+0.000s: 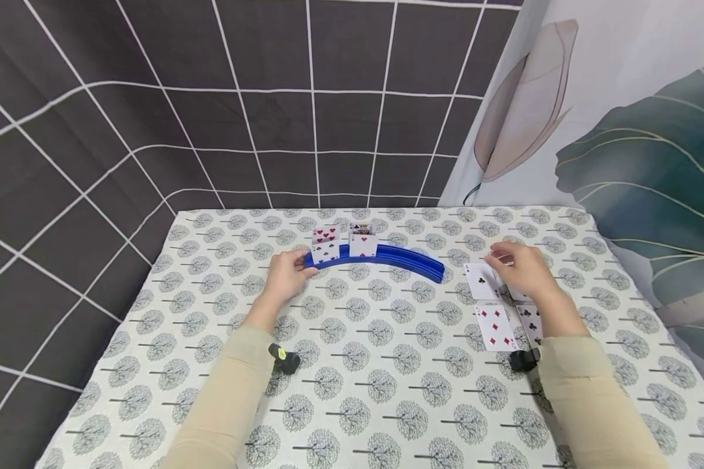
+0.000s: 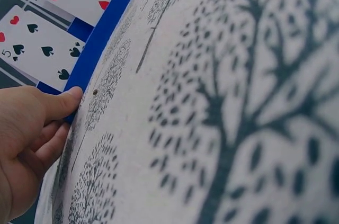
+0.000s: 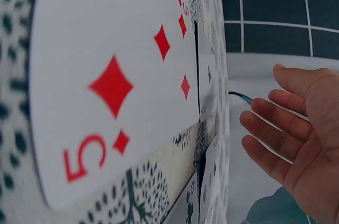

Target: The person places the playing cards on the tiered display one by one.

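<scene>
A curved blue card holder [image 1: 410, 259] lies across the far middle of the table. My left hand [image 1: 286, 273] pinches its left end, with the thumb on the front face in the left wrist view. Close to that thumb stands a five of spades [image 2: 42, 46], a hearts card [image 1: 326, 232] behind it. Farther along, a two of hearts [image 1: 363, 245] stands before a king of clubs [image 1: 362, 228]. My right hand [image 1: 522, 268], fingers relaxed and slightly bent, hovers over face-up cards on the right and holds nothing. Nearest it is a clubs card [image 1: 481, 281].
Below that card lies a five of diamonds [image 1: 495, 327], with another clubs card [image 1: 530, 320] to its right. One more card [image 1: 513, 294] is mostly hidden under the right hand. Tree-patterned cloth [image 1: 381, 384] covers the table, and a dark gridded curtain [image 1: 270, 117] hangs behind.
</scene>
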Action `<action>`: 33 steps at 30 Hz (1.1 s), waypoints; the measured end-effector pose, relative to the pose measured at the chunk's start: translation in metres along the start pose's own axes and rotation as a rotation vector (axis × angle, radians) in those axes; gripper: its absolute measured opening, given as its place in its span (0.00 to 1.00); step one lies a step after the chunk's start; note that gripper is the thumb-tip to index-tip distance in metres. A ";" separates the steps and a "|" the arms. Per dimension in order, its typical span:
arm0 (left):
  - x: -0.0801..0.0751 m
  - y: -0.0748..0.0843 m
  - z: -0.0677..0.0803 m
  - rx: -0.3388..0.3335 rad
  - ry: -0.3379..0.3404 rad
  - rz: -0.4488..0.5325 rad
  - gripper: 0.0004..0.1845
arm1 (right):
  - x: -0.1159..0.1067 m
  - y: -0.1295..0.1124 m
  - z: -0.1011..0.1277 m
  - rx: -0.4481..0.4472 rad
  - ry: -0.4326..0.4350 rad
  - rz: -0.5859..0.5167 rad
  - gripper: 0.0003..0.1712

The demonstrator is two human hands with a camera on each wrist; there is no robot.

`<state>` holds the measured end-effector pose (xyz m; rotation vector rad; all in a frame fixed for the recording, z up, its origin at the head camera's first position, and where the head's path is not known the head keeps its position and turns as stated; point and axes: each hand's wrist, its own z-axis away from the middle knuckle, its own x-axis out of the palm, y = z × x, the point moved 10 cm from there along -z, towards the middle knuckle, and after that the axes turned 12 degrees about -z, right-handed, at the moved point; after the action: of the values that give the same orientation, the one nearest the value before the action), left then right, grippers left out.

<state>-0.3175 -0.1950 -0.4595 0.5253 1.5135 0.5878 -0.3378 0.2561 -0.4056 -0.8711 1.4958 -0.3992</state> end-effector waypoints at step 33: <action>0.002 -0.001 -0.001 0.014 0.009 0.024 0.28 | -0.006 0.039 0.009 0.167 -0.136 0.079 0.37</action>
<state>-0.3188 -0.1942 -0.4617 0.5528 1.5230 0.5988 -0.3409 0.2880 -0.4308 -0.6913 1.3465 -0.3924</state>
